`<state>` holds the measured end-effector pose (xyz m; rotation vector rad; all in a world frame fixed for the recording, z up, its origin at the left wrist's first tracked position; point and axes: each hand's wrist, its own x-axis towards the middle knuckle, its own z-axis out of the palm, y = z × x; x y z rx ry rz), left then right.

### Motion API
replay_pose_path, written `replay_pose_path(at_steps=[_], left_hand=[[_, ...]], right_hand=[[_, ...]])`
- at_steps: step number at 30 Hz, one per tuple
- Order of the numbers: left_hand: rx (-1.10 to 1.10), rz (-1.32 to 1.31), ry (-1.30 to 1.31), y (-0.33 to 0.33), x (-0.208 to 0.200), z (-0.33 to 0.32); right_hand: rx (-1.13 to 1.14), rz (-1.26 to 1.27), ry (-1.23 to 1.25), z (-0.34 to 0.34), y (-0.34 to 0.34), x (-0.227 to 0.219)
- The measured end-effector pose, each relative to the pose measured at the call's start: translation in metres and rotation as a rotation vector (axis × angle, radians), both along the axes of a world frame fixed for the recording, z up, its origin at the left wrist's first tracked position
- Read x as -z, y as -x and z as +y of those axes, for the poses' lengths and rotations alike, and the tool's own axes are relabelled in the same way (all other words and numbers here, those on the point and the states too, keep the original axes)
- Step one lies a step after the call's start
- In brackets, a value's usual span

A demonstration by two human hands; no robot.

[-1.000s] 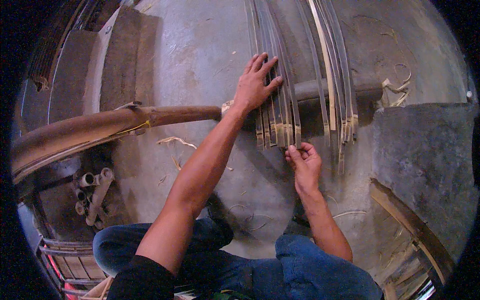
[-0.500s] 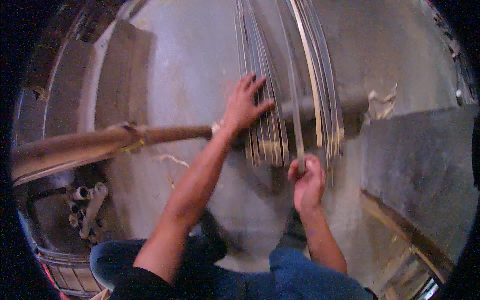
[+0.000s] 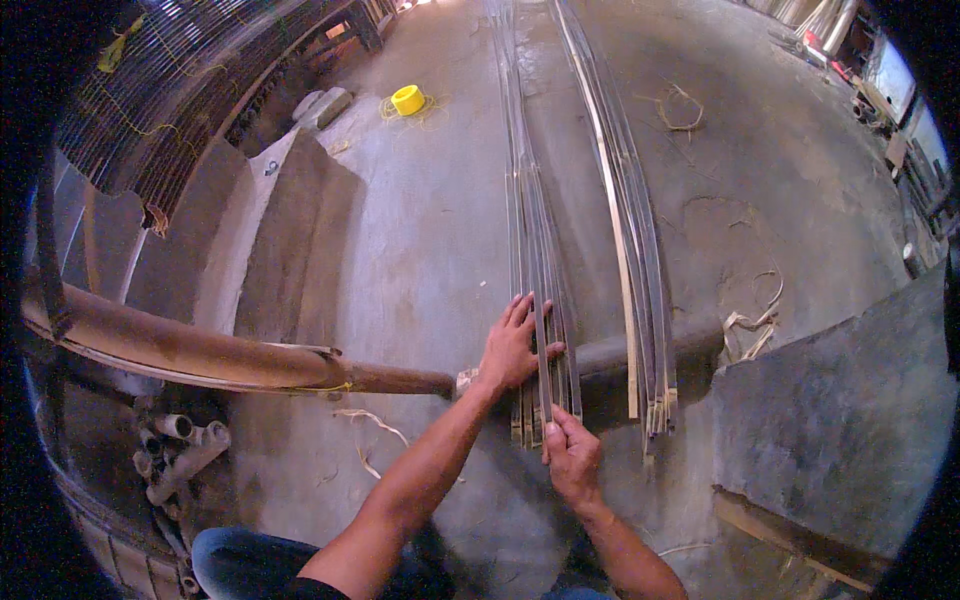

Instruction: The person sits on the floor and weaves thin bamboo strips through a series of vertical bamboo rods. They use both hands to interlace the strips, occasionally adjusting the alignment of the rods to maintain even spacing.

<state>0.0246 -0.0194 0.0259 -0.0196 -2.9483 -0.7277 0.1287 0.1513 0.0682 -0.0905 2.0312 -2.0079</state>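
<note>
Long, thin dark strips with pale ends, like split bamboo, lie in two bundles running away from me. My left hand (image 3: 515, 345) rests on the left bundle (image 3: 517, 200) with its fingers apart, and one strip passes between thumb and fingers. Between the thumb and fingers of my right hand (image 3: 573, 462) is the near end of that single dark strip (image 3: 544, 380), laid along the left bundle's top. The right bundle (image 3: 640, 240) lies apart from it, with a pale strip (image 3: 612, 210) along its left edge. Both bundles' near ends cross a thick dark log (image 3: 690, 340).
A brown pole (image 3: 200, 335) extends from the left toward the log. A grey slab (image 3: 830, 420) stands at the right. Short pipe pieces (image 3: 185, 465) lie lower left. Farther off are a concrete block (image 3: 290, 220), a yellow roll (image 3: 408, 99) and a loop of cord (image 3: 682, 108).
My right hand has brought the strip leftward from between the bundles onto the left bundle. My left hand still lies on that bundle. The view has tilted up, showing more floor ahead.
</note>
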Motion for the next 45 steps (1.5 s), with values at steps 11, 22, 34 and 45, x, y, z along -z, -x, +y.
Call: replay_pose_path(at_steps=[11,22,34,45], left_hand=[[0.010,0.008,-0.029,0.000,-0.001,0.002],[0.032,-0.013,-0.056,0.001,-0.004,-0.001],[0.011,-0.012,-0.027,-0.003,-0.006,0.001],[-0.076,0.024,-0.038,0.002,0.040,-0.003]], right_hand=[[-0.019,-0.039,-0.023,0.001,0.006,-0.002],[-0.099,0.082,-0.103,0.002,-0.004,-0.020],[-0.017,-0.235,-0.037,0.011,-0.013,0.009],[0.168,-0.113,-0.185,0.032,-0.044,0.016]])
